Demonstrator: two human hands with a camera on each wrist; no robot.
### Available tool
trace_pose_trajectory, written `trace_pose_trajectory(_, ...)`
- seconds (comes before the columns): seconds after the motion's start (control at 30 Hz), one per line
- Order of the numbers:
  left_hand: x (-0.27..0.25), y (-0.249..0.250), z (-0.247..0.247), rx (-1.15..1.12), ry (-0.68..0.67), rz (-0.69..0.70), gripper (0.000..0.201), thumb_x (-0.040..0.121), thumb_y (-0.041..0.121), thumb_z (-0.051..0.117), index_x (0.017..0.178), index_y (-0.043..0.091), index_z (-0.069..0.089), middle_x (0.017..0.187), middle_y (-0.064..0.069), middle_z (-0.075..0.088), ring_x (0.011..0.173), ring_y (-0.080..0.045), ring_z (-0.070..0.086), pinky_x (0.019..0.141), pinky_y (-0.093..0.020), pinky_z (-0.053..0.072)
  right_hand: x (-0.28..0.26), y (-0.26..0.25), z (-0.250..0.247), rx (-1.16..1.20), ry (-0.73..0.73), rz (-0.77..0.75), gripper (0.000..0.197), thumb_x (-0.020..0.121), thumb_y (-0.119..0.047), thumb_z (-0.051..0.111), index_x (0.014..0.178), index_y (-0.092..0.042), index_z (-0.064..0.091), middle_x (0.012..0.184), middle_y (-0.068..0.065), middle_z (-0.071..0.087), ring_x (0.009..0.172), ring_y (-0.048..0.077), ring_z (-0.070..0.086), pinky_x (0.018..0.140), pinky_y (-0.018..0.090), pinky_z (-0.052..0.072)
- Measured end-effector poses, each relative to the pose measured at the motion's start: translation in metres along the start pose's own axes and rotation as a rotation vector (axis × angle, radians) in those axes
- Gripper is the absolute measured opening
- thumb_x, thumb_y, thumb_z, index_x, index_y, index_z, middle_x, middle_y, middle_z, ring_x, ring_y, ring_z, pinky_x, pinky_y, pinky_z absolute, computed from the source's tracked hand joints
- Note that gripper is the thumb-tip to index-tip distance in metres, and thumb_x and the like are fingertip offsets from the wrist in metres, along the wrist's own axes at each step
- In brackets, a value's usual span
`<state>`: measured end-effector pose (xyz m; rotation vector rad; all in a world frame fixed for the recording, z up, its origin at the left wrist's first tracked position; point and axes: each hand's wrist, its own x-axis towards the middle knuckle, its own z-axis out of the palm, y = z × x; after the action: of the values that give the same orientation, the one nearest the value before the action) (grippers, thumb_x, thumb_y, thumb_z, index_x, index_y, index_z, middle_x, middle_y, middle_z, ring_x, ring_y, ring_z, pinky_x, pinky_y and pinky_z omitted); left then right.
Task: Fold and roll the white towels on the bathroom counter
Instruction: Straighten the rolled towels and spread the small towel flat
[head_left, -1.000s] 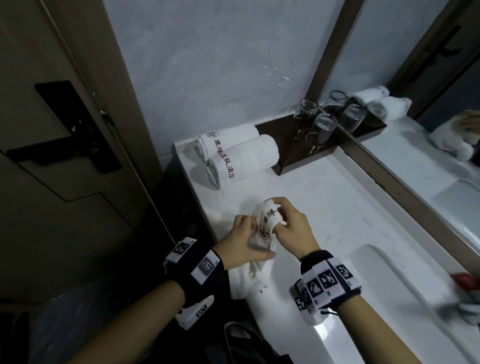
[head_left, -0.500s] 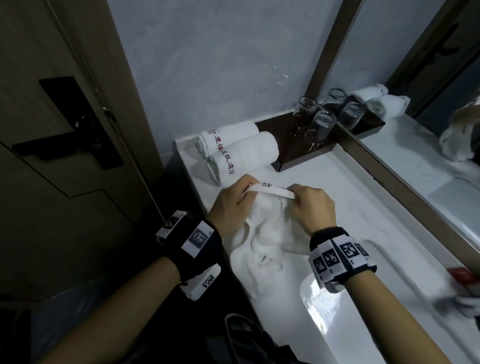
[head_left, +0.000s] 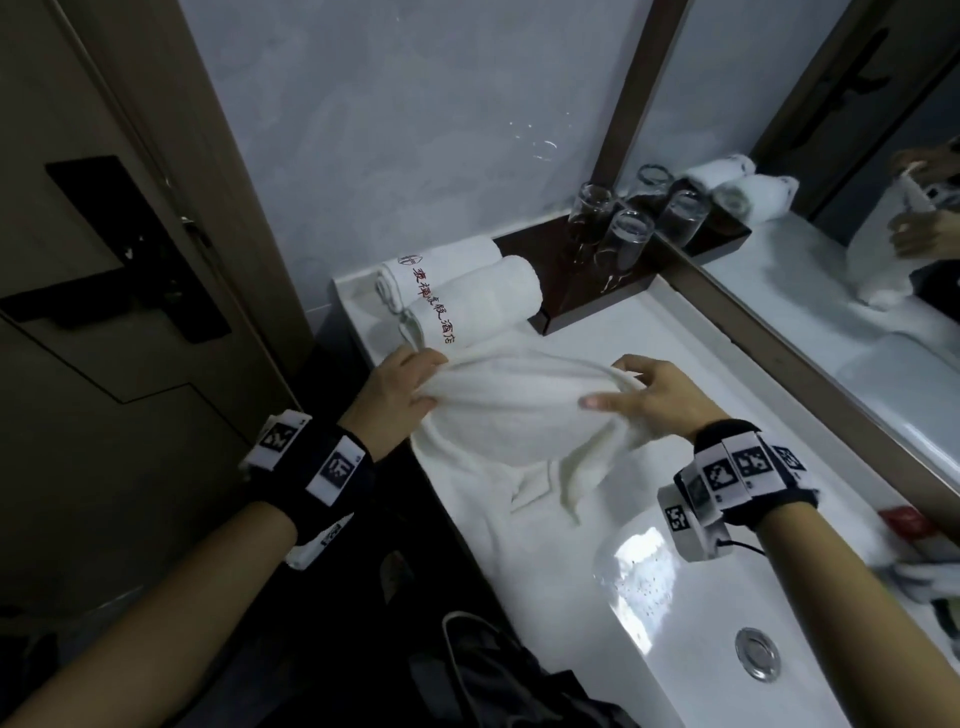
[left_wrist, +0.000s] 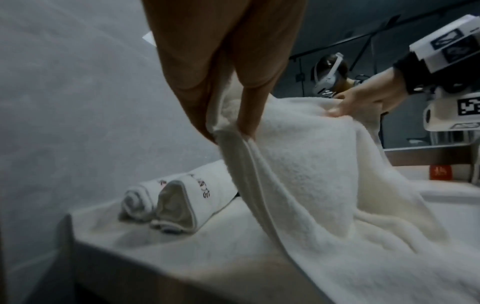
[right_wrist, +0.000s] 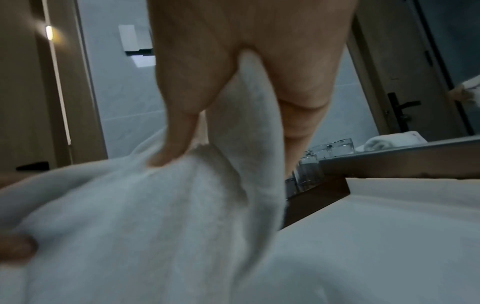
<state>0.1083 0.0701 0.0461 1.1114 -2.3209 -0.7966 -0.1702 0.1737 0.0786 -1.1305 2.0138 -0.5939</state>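
Note:
A loose white towel (head_left: 511, 415) hangs stretched between my two hands above the white counter (head_left: 691, 364), its lower part crumpled on the counter's front edge. My left hand (head_left: 410, 382) pinches the towel's left top corner (left_wrist: 228, 127). My right hand (head_left: 647, 395) grips the right top edge, and cloth runs between thumb and fingers (right_wrist: 249, 115). Two rolled white towels (head_left: 467, 291) with red lettering lie side by side at the counter's back left, also in the left wrist view (left_wrist: 171, 205).
A dark wooden tray (head_left: 582, 291) with upturned glasses (head_left: 623, 239) sits in the back corner against the mirror (head_left: 857, 208). The sink basin (head_left: 727, 623) lies front right. A red packet (head_left: 904, 519) rests at the right edge. A door (head_left: 104, 312) stands left.
My hands have moved apart and toward the rolled towels, spreading the bunched towel wide between them. Its printed band no longer shows.

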Motion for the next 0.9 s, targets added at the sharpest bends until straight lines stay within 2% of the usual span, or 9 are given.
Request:
trace_pose_trajectory(0.07, -0.003, -0.008, 0.000, -0.108, 0.055, -0.118, 0.023, 0.068, -0.003, 0.074, 0.089, -0.003, 0.065, 0.086, -0.013, 0.052, 0.079, -0.022, 0.054, 0.066, -0.014, 0.035, 0.001, 0.007, 0.000, -0.147, -0.152, 0.042, 0.038, 0.067, -0.026, 0.081, 0.098, -0.016, 0.062, 0.088, 0.002, 0.068, 0.085, 0.024, 0.065, 0.074, 0.033, 0.053)
trace_pose_trajectory(0.17, -0.007, -0.018, -0.003, -0.290, -0.028, -0.275, 0.013, 0.071, 0.005, 0.075, 0.077, 0.005, 0.064, 0.076, -0.012, 0.061, 0.073, -0.018, 0.054, 0.064, -0.012, 0.040, 0.002, 0.021, -0.004, -0.320, -0.050, 0.093, 0.034, 0.075, -0.022, 0.075, 0.107, -0.018, 0.065, 0.091, 0.003, 0.065, 0.096, 0.025, 0.061, 0.076, 0.026, 0.045)
trace_pose_trajectory(0.3, -0.006, -0.023, -0.012, -0.383, -0.219, -0.366, 0.016, 0.073, 0.008, 0.075, 0.083, 0.008, 0.063, 0.090, -0.024, 0.067, 0.083, -0.020, 0.060, 0.085, -0.035, 0.048, 0.003, 0.032, -0.013, 0.106, -0.080, 0.166, 0.013, 0.071, -0.018, 0.079, 0.076, -0.018, 0.067, 0.077, 0.006, 0.060, 0.073, 0.020, 0.058, 0.068, 0.029, 0.056)
trace_pose_trajectory(0.43, 0.021, -0.016, -0.020, -0.458, -0.092, -0.360, 0.028, 0.068, -0.007, 0.072, 0.086, 0.013, 0.063, 0.092, -0.011, 0.062, 0.082, -0.016, 0.057, 0.064, -0.011, 0.048, 0.021, 0.015, -0.012, 0.246, 0.108, 0.151, 0.022, 0.072, -0.005, 0.076, 0.089, -0.010, 0.063, 0.068, 0.008, 0.056, 0.056, 0.016, 0.052, 0.046, 0.021, 0.055)
trace_pose_trajectory(0.5, 0.037, -0.013, -0.021, -0.588, 0.084, -0.427, 0.035, 0.072, -0.013, 0.063, 0.087, 0.018, 0.058, 0.096, -0.008, 0.056, 0.081, -0.017, 0.055, 0.054, -0.011, 0.050, 0.034, 0.006, -0.012, 0.563, 0.220, 0.131, 0.028, 0.078, 0.005, 0.066, 0.102, -0.006, 0.056, 0.075, 0.013, 0.060, 0.063, 0.021, 0.059, 0.057, 0.024, 0.059)
trace_pose_trajectory(0.6, 0.046, -0.019, -0.010, -0.524, 0.189, -0.569, 0.044, 0.079, 0.001, 0.066, 0.117, 0.009, 0.046, 0.111, -0.011, 0.052, 0.101, -0.026, 0.053, 0.080, -0.031, 0.051, 0.049, 0.004, -0.005, 0.957, 0.322, 0.104, 0.031, 0.081, 0.003, 0.063, 0.107, -0.007, 0.048, 0.082, 0.011, 0.065, 0.073, 0.020, 0.064, 0.080, 0.029, 0.057)
trace_pose_trajectory(0.73, 0.009, -0.031, 0.031, -0.158, 0.076, -0.613, 0.066, 0.071, 0.000, 0.071, 0.126, -0.005, 0.035, 0.127, -0.030, 0.038, 0.115, -0.041, 0.044, 0.100, -0.036, 0.037, 0.050, 0.027, 0.029, 0.658, 0.235, 0.250, 0.031, 0.082, -0.009, 0.068, 0.105, -0.006, 0.047, 0.073, 0.010, 0.057, 0.063, 0.020, 0.055, 0.073, 0.033, 0.051)
trace_pose_trajectory(0.83, -0.026, -0.028, 0.065, -0.019, -0.073, -0.497, 0.056, 0.068, 0.011, 0.073, 0.115, -0.001, 0.045, 0.123, -0.024, 0.035, 0.116, -0.037, 0.037, 0.101, -0.034, 0.031, 0.036, 0.050, 0.062, 0.101, 0.028, 0.360, 0.036, 0.080, -0.038, 0.070, 0.083, -0.004, 0.059, 0.074, 0.014, 0.062, 0.069, 0.026, 0.058, 0.079, 0.038, 0.050)
trace_pose_trajectory(0.9, -0.040, -0.021, 0.083, 0.045, -0.185, -0.340, 0.056, 0.065, 0.024, 0.075, 0.112, 0.008, 0.049, 0.123, -0.014, 0.035, 0.116, -0.030, 0.036, 0.099, -0.033, 0.032, 0.026, 0.059, 0.082, -0.001, -0.094, 0.406, 0.045, 0.078, -0.049, 0.068, 0.076, -0.004, 0.062, 0.079, 0.012, 0.064, 0.079, 0.027, 0.061, 0.078, 0.033, 0.049)
